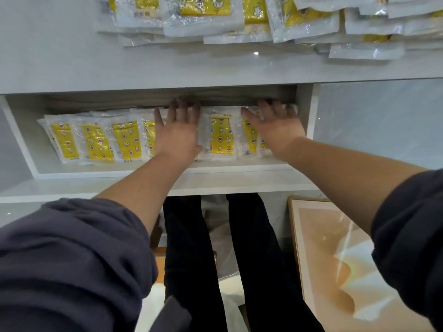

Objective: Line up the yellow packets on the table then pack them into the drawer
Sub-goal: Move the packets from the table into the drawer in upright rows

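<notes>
Both of your hands are down inside the open drawer (31, 149), lying flat on the row of yellow packets (124, 140) packed there. Your left hand (178, 130) rests palm down near the middle of the row, fingers spread wide and straight, the fingertips reaching toward the shadowed back of the drawer under the table edge; it grips nothing, it only presses on the packets beneath it. Your right hand (275, 128) lies the same way at the right end of the row, close to the drawer's right wall, fingers splayed and flat on the clear wrapping, holding nothing. Between your two hands one packet (220, 137) shows in full, yellow with small star and flower marks, standing lengthwise like its neighbours. To the left of your left hand four more packets overlap each other like shingles, tilted slightly, running to near the drawer's left wall. On the table (60, 49) above the drawer, a loose pile of packets (239, 17) of the same kind lies along the far edge, overlapping in no clear order. Your dark sleeves (72, 259) are pushed up to the forearms. Below the drawer front you see your dark trousers (189, 248) and, to the right, a framed picture (330, 259) on the floor.
</notes>
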The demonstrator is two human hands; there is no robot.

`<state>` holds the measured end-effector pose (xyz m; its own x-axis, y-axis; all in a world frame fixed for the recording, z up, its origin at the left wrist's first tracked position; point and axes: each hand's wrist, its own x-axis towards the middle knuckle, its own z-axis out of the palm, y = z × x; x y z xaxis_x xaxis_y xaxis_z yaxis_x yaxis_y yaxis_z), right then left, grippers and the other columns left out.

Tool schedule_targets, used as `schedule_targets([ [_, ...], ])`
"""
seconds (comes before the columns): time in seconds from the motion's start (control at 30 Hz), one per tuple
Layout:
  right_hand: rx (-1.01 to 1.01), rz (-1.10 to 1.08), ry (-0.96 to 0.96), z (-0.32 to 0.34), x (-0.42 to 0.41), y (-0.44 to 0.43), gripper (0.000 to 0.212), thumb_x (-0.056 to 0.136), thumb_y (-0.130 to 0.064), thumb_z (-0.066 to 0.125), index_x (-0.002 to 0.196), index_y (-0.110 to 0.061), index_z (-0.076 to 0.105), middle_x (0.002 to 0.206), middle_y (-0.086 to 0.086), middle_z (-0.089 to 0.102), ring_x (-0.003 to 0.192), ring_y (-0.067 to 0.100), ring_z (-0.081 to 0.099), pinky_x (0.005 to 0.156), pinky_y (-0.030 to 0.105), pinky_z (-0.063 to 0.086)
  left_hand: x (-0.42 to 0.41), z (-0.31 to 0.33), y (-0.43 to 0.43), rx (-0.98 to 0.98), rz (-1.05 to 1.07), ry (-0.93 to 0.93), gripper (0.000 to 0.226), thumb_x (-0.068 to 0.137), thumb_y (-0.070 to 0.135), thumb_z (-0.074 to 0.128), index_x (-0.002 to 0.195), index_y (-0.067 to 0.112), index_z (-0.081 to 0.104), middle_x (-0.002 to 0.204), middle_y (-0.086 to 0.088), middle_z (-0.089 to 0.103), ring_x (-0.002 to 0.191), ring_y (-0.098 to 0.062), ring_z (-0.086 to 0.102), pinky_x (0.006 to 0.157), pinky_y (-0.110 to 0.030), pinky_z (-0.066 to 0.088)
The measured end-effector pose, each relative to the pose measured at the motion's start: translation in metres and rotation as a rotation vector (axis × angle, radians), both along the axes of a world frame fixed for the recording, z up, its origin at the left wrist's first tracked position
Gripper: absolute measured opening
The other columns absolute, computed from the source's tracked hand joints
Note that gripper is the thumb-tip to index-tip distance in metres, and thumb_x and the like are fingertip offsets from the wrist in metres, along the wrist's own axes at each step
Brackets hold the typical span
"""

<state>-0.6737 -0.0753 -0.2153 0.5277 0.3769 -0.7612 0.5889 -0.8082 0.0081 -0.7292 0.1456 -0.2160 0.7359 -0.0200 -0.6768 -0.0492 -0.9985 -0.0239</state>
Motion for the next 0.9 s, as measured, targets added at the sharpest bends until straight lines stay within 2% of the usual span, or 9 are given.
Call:
schedule_targets([
  [0.1, 0.021, -0.05, -0.002, -0.003, 0.003, -0.003, 0.111, 0.071, 0.002, 0.071, 0.151, -0.034, 0.003, 0.15, 0.008, 0.021, 0.136, 0.034, 0.027, 0.109, 0.051, 0.031, 0.001, 0.0, -0.016, -0.1, -0.048, -0.063, 0.096, 0.08, 0.053, 0.068, 0.152, 0.018, 0.014, 0.159, -0.014, 0.016, 0.147, -0.032, 0.013, 0.115, -0.059, 0.012],
  [0.23, -0.019, -0.185, -0.03, -0.011, 0.005, -0.011, 0.094, 0.077, -0.008, 0.069, 0.152, -0.019, 0.012, 0.156, 0.007, 0.021, 0.136, 0.033, 0.031, 0.111, 0.046, 0.03, 0.011, -0.007, -0.044, -0.169, -0.125, -0.021, 0.09, 0.085, 0.053, 0.061, 0.153, 0.025, 0.009, 0.161, -0.011, 0.009, 0.148, -0.029, 0.008, 0.116, -0.059, 0.008],
  [0.3, -0.012, -0.191, -0.047, -0.014, 0.003, -0.014, 0.09, 0.078, -0.01, 0.067, 0.151, -0.016, 0.015, 0.154, 0.008, 0.023, 0.134, 0.033, 0.033, 0.111, 0.044, 0.03, 0.017, -0.009, -0.057, -0.18, -0.092, -0.051, 0.081, 0.086, 0.048, 0.061, 0.151, 0.021, 0.02, 0.157, -0.012, 0.019, 0.146, -0.029, 0.015, 0.116, -0.058, 0.011],
  [0.4, 0.013, -0.184, -0.053, -0.015, 0.001, -0.016, 0.095, 0.076, -0.014, 0.074, 0.15, -0.018, 0.015, 0.151, 0.008, 0.027, 0.133, 0.033, 0.034, 0.111, 0.044, 0.03, 0.029, -0.009, -0.073, -0.135, -0.024, -0.121, 0.053, 0.091, 0.03, 0.06, 0.139, 0.016, 0.041, 0.144, -0.013, 0.039, 0.136, -0.034, 0.033, 0.113, -0.054, 0.021],
  [0.53, 0.05, -0.108, -0.068, -0.011, 0.001, -0.021, 0.096, 0.077, -0.012, 0.073, 0.151, -0.018, 0.013, 0.153, 0.007, 0.027, 0.134, 0.033, 0.034, 0.11, 0.048, 0.032, 0.05, -0.01, -0.082, -0.109, -0.028, -0.132, 0.04, 0.09, 0.007, 0.053, 0.129, 0.016, 0.052, 0.13, -0.013, 0.051, 0.123, -0.035, 0.044, 0.103, -0.047, 0.03],
  [0.63, 0.094, -0.042, -0.084, -0.01, 0.004, -0.027, 0.097, 0.077, -0.011, 0.072, 0.153, -0.018, 0.013, 0.156, 0.006, 0.027, 0.133, 0.033, 0.037, 0.109, 0.048, 0.032, 0.062, -0.008, -0.088, -0.172, -0.1, -0.15, 0.027, 0.094, 0.009, 0.047, 0.12, 0.012, 0.054, 0.121, -0.013, 0.058, 0.117, -0.036, 0.049, 0.096, -0.04, 0.034],
  [0.77, 0.123, -0.02, -0.023, -0.008, 0.011, -0.03, 0.095, 0.082, -0.014, 0.069, 0.154, -0.02, 0.006, 0.159, 0.004, 0.02, 0.138, 0.03, 0.032, 0.111, 0.045, 0.029, 0.076, -0.015, -0.092, -0.207, 0.076, -0.16, 0.023, 0.1, 0.022, 0.036, 0.112, 0.016, 0.054, 0.112, -0.012, 0.062, 0.106, -0.034, 0.055, 0.077, -0.03, 0.032],
  [0.9, 0.124, -0.023, 0.016, -0.009, 0.011, -0.03, 0.094, 0.084, -0.014, 0.067, 0.153, -0.022, 0.004, 0.159, 0.003, 0.016, 0.14, 0.031, 0.028, 0.113, 0.046, 0.026, 0.072, -0.018, -0.091, -0.175, 0.036, -0.064, 0.01, 0.099, 0.017, 0.041, 0.097, 0.019, 0.05, 0.101, -0.011, 0.061, 0.091, -0.033, 0.058, 0.069, -0.032, 0.034],
])
